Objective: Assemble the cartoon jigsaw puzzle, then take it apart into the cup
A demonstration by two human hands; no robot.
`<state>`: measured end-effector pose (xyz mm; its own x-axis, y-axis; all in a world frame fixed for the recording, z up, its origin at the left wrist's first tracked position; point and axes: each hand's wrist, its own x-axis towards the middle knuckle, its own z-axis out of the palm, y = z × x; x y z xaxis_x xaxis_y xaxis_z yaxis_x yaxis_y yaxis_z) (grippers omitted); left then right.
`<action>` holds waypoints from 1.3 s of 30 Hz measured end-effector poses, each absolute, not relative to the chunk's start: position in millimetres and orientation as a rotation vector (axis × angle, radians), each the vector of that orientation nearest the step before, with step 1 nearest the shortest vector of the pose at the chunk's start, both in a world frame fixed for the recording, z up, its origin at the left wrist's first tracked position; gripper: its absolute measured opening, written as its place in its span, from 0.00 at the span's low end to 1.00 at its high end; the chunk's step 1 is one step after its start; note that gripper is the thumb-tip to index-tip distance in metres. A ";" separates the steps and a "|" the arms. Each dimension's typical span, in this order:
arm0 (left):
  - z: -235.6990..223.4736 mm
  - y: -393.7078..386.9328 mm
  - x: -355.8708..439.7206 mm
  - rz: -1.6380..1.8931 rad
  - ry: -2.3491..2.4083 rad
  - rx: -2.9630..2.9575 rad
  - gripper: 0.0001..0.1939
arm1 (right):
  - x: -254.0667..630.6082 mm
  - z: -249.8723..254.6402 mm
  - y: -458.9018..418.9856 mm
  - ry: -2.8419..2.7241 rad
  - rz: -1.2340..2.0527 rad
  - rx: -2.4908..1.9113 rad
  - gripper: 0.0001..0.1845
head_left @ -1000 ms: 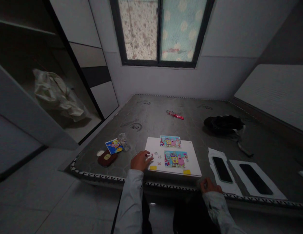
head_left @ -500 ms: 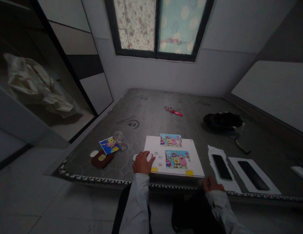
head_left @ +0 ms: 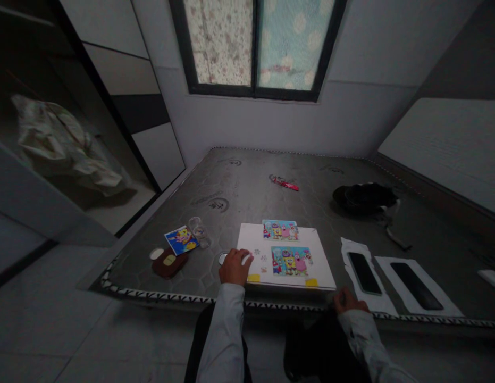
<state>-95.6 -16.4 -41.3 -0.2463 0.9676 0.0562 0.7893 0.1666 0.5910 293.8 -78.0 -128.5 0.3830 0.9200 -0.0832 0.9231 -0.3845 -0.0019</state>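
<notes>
My left hand (head_left: 233, 267) is at the left edge of a white board (head_left: 251, 231). Its thumb and finger are pinched on a small pinkish piece (head_left: 250, 256), too small to identify. Several small loose pieces (head_left: 263, 259) lie right of the fingertips. Beside them on the board is a cartoon picture puzzle (head_left: 291, 261), its right edge uneven. A matching picture card (head_left: 279, 230) lies at the board's far edge. My right hand (head_left: 348, 302) rests closed by the mattress edge, right of the board; whatever it holds is hidden.
Left of the board are a round lid (head_left: 222, 258), a brown case (head_left: 167, 264), a blue cartoon card (head_left: 181, 240) and a clear container (head_left: 199, 232). Two phones (head_left: 365, 272) lie on white paper at right. Farther back are a black bag (head_left: 365, 198) and a red wrapper (head_left: 285, 183).
The fingers of my left hand have closed together on the small pinkish piece at the board's left side. My right hand stays nearly still. The view has shifted slightly.
</notes>
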 end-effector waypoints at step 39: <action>-42.3 -26.1 -88.4 0.795 2.146 1.783 0.09 | 291.4 -129.2 -83.9 1.837 -0.176 2.684 0.06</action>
<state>-88.4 -26.1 -42.3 -0.2268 0.9614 0.1558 0.8308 0.1075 0.5460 291.4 -83.9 -129.2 0.3599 0.9327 -0.0237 0.9202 -0.3590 -0.1561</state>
